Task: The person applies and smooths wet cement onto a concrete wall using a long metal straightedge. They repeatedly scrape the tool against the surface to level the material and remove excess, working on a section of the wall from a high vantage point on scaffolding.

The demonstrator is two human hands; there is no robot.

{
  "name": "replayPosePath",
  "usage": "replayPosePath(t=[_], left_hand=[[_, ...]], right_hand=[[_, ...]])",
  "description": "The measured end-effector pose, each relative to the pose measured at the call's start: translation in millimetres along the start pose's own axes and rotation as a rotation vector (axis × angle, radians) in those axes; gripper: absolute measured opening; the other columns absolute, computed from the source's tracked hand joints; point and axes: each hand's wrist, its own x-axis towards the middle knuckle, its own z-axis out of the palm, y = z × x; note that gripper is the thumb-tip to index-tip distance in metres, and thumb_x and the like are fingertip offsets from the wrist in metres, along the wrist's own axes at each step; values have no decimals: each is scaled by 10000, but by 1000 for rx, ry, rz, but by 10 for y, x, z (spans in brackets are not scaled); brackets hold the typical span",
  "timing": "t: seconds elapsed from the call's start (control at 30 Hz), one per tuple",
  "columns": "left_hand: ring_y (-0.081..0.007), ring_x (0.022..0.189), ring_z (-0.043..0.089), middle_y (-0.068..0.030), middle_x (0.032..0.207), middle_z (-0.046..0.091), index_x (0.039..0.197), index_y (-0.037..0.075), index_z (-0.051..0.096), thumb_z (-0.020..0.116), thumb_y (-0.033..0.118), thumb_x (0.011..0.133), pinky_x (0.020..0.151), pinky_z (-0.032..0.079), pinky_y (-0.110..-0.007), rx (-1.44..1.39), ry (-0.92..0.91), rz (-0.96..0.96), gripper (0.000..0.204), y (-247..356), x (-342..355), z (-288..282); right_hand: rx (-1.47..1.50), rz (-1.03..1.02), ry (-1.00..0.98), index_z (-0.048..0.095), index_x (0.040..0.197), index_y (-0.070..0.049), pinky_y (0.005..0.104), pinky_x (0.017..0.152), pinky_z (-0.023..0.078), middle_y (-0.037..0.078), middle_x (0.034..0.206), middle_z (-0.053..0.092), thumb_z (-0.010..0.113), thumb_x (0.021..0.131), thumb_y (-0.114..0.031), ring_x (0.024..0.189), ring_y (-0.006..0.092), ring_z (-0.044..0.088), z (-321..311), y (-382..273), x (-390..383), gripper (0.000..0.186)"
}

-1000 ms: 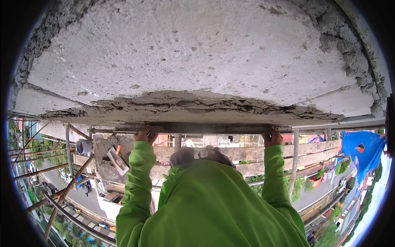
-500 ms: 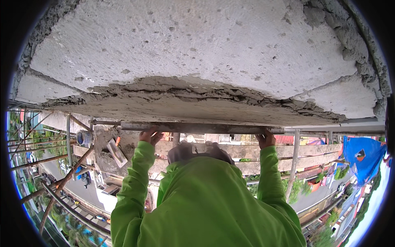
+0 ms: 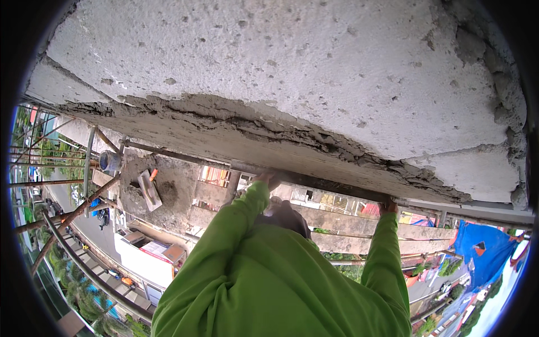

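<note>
A long, straight grey bar, like a plasterer's straightedge (image 3: 331,186), lies along the wall face under the ragged lip of wet grey mortar (image 3: 269,124). My left hand (image 3: 268,180) grips it near its left end, fingers wrapped round it. Close to the other end, my right hand (image 3: 388,206) is closed on the same bar. The fingers of both hands are partly hidden by the bar and sleeves. Above the mortar spreads rough, pitted pale concrete (image 3: 281,56).
To the left, a finishing trowel (image 3: 150,192) with an orange handle rests on a mortar-smeared board (image 3: 174,194). A bucket (image 3: 110,160) stands beyond it. Scaffold poles (image 3: 78,216) and planks (image 3: 337,224) surround me, high above a street. A blue tarp (image 3: 477,247) hangs at right.
The bar and both hands have shifted to the right along the wall, the left hand most. The view has tilted, so the wall edge now slopes down to the right.
</note>
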Motion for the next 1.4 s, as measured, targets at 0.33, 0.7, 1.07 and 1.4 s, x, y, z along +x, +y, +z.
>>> replayPosePath(t=[0.33, 0.7, 1.07, 1.4], left_hand=[[-277, 734, 565, -143, 829, 534, 865, -31, 486, 522, 42, 719, 611, 537, -332, 364, -134, 434, 167, 296, 535, -886], [-231, 668, 556, -140, 786, 542, 879, -34, 520, 552, 72, 699, 592, 510, -308, 96, -22, 332, 212, 1474, -752, -698], [-200, 655, 542, -104, 804, 545, 889, -13, 520, 575, 55, 690, 565, 509, -307, 66, 107, 526, 217, 2196, -1097, -1394], [-177, 586, 525, -66, 733, 549, 817, 25, 529, 634, 75, 661, 533, 504, -295, 97, 306, 703, 195, 3264, -803, -2172]], right_hand=[[-837, -650, -80, 524, 951, -11, 298, 697, 471, 102, 879, 549, 682, 612, -1, 834, 188, 548, 678, -189, -709, 374], [112, -262, -38, 478, 903, 6, 485, 718, 476, 126, 889, 510, 461, 723, -17, 812, 277, 519, 1408, -373, -1384, 182], [152, -26, -372, 481, 966, 5, 384, 718, 458, 137, 879, 540, 511, 724, -142, 873, 266, 499, 2469, 456, -1722, 284], [882, 772, -377, 354, 1077, 53, 460, 858, 412, 218, 1088, 424, 384, 830, -86, 1008, 377, 434, 3649, 1323, -1854, 286]])
